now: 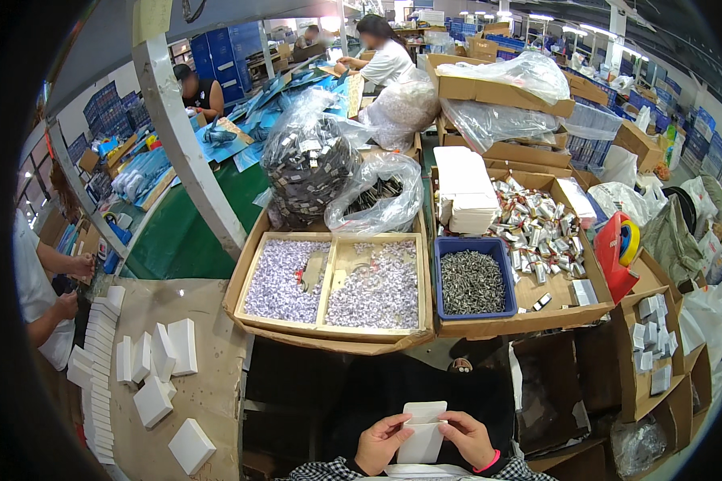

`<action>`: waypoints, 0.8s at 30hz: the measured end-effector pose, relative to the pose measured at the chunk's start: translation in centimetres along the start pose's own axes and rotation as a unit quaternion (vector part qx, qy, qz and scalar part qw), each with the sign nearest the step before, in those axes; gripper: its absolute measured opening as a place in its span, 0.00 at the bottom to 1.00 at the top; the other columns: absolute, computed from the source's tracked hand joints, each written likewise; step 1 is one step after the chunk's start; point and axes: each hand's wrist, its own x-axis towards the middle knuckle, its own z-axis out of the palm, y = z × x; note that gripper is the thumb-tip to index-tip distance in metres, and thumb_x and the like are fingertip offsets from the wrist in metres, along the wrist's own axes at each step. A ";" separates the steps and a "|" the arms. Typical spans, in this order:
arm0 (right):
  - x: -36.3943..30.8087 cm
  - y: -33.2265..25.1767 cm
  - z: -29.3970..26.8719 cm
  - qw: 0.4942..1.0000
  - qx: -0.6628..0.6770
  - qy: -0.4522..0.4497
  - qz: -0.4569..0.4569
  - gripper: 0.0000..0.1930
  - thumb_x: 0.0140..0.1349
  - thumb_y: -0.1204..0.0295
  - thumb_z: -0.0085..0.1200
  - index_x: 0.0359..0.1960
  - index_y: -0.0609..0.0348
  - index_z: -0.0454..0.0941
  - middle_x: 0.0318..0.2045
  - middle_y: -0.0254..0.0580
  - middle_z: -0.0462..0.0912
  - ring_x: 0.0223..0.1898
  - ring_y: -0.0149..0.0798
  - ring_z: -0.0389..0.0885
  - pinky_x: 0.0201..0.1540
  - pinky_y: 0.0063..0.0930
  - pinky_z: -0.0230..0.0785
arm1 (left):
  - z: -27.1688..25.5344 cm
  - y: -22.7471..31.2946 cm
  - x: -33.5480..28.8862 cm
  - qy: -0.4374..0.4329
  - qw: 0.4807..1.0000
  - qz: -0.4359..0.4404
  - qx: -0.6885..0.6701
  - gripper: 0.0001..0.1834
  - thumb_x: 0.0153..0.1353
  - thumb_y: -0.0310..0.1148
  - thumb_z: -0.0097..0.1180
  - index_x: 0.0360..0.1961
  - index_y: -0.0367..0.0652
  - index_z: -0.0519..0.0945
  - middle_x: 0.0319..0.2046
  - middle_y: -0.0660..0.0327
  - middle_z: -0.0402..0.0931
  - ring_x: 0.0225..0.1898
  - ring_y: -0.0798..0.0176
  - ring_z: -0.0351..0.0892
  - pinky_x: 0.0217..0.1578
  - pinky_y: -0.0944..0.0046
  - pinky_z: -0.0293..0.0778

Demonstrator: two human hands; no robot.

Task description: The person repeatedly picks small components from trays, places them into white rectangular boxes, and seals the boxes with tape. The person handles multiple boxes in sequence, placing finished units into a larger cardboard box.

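Note:
Low in front of me, a small white cardboard box (420, 449) stands upright with its top flap raised. My left hand (382, 445) grips its left side, thumb near the upper front edge. On the opposite side my right hand (468, 441), with a pink band at the wrist, pinches the box near the base of the flap. Both hands are closed on it, and some fingers are hidden behind. Whether anything is inside the box cannot be seen.
Ahead are a divided wooden tray (326, 280) of small white-purple pieces, a blue bin (509, 313) of small metal parts, and a carton with stacked white boxes (462, 188) and silver-white parts (537, 232). Closed white boxes (191, 446) lie left, beside another person's hands (70, 303). Cartons (549, 393) stand right.

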 end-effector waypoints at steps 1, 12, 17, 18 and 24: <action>0.0 0.0 0.1 0.999 -0.036 0.002 -0.013 0.11 0.61 0.76 0.56 0.45 0.63 0.77 0.39 0.36 0.78 0.36 0.25 0.76 0.38 0.16 0.70 | -0.2 0.1 0.0 -0.002 1.000 -0.001 0.016 0.15 0.61 0.26 0.57 0.50 0.37 0.77 0.42 0.60 0.78 0.41 0.72 0.77 0.46 0.73 0.73; 1.2 1.1 0.4 0.997 -0.015 0.008 -0.071 0.11 0.62 0.77 0.54 0.46 0.64 0.77 0.40 0.37 0.78 0.41 0.28 0.75 0.45 0.21 0.68 | -1.7 -0.5 1.4 -0.039 0.992 0.072 0.091 0.09 0.64 0.28 0.53 0.44 0.38 0.77 0.37 0.62 0.78 0.38 0.72 0.75 0.42 0.74 0.71; 1.8 0.6 -0.6 0.990 -0.122 -0.048 -0.047 0.12 0.64 0.76 0.51 0.48 0.66 0.76 0.43 0.37 0.77 0.45 0.28 0.74 0.50 0.20 0.67 | -1.1 -0.2 1.6 -0.029 0.997 0.010 -0.070 0.12 0.65 0.26 0.51 0.49 0.39 0.74 0.41 0.62 0.77 0.40 0.72 0.74 0.43 0.74 0.71; 1.9 0.4 -0.7 0.987 -0.140 -0.054 -0.060 0.12 0.64 0.76 0.51 0.48 0.67 0.76 0.43 0.38 0.78 0.45 0.29 0.74 0.50 0.20 0.66 | -1.1 -0.1 1.5 -0.019 0.994 -0.013 -0.105 0.13 0.65 0.25 0.51 0.51 0.39 0.73 0.42 0.62 0.76 0.40 0.72 0.74 0.43 0.74 0.71; 1.4 -0.4 -0.2 0.993 -0.080 -0.067 -0.055 0.10 0.65 0.77 0.49 0.45 0.68 0.77 0.44 0.41 0.80 0.47 0.31 0.76 0.51 0.22 0.67 | -2.1 0.8 2.3 -0.140 0.988 -0.061 -0.008 0.15 0.66 0.25 0.47 0.53 0.40 0.73 0.46 0.60 0.75 0.46 0.70 0.74 0.49 0.71 0.71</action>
